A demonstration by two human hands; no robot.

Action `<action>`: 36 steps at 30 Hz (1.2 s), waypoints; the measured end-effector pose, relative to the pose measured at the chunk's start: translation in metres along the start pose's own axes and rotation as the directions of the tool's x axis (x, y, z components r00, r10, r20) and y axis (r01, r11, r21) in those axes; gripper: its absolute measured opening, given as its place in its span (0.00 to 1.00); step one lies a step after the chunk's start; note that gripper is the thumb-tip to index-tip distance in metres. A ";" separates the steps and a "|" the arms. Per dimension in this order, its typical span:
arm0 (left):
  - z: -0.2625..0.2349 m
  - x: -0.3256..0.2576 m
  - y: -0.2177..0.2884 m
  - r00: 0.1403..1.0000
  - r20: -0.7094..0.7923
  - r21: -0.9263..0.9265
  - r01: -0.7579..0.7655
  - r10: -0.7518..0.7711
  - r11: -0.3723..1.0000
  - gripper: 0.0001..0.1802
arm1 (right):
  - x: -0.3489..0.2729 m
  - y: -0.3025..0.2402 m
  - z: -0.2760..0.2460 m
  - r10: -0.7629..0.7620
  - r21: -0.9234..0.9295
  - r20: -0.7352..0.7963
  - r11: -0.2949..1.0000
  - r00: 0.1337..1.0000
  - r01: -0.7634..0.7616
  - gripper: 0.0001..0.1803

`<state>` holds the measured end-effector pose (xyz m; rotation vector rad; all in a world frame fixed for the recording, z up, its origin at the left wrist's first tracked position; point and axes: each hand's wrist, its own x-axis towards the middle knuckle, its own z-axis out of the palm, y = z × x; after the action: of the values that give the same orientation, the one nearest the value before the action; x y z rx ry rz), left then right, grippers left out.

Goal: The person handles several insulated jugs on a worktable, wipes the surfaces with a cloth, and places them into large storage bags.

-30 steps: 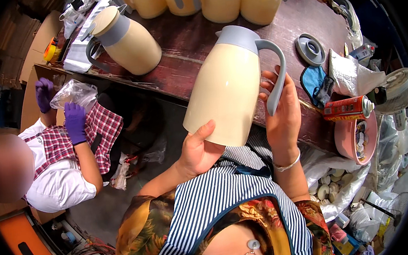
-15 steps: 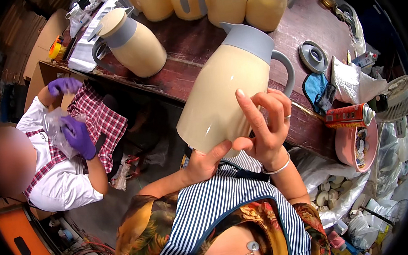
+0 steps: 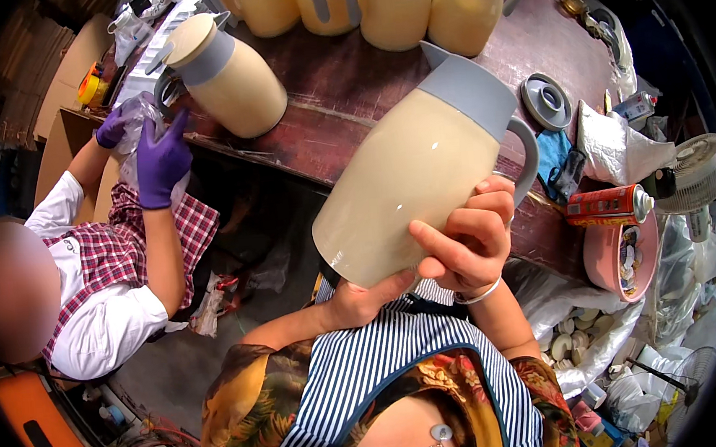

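There is 1 held jug (image 3: pixel 397 187), 1 lidded jug (image 3: pixel 234 89) and at least 4 back-row jugs (image 3: pixel 396 10). There are also 2 purple gloves (image 3: pixel 162 161), 1 grey lid (image 3: pixel 545 119) and 1 pink tub (image 3: pixel 598 251).

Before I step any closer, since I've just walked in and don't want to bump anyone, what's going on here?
Someone's left hand supports the lower end of a tilted cream jug, while the right hand is at its side, near the grey handle. Similar jugs stand on the dark red table. To the left, a co-worker in purple gloves handles clear plastic.
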<state>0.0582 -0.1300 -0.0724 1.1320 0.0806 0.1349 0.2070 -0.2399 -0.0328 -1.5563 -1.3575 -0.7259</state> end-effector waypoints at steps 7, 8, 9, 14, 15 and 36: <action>-0.001 -0.004 -0.012 0.995 -0.088 -0.110 0.030 -0.040 0.994 0.21 | -0.009 0.000 0.010 0.115 -0.130 -0.070 0.984 0.991 -0.123 0.22; -0.001 -0.003 -0.015 0.995 -0.095 -0.084 0.005 -0.013 0.996 0.21 | -0.009 0.000 0.009 0.111 -0.141 -0.056 0.983 0.992 -0.118 0.22; 0.000 -0.003 -0.017 0.995 -0.101 -0.059 -0.018 0.012 0.998 0.21 | -0.010 0.000 0.009 0.106 -0.145 -0.052 0.983 0.993 -0.112 0.21; 0.001 0.000 -0.010 0.994 -0.080 0.161 -0.066 0.079 0.985 0.20 | -0.009 -0.001 0.010 0.135 -0.171 -0.073 0.974 0.988 -0.146 0.21; 0.003 -0.001 -0.008 0.992 -0.079 0.187 -0.084 0.100 0.979 0.20 | -0.009 -0.001 0.010 0.140 -0.173 -0.079 0.973 0.987 -0.152 0.21; 0.006 0.001 -0.007 0.988 -0.023 0.332 -0.138 0.155 0.933 0.17 | -0.011 0.001 0.009 0.133 -0.105 -0.073 0.984 0.988 -0.141 0.18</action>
<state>0.0605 -0.1382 -0.0765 1.4706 0.0630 0.2905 0.2043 -0.2367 -0.0463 -1.6800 -1.1668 -0.7698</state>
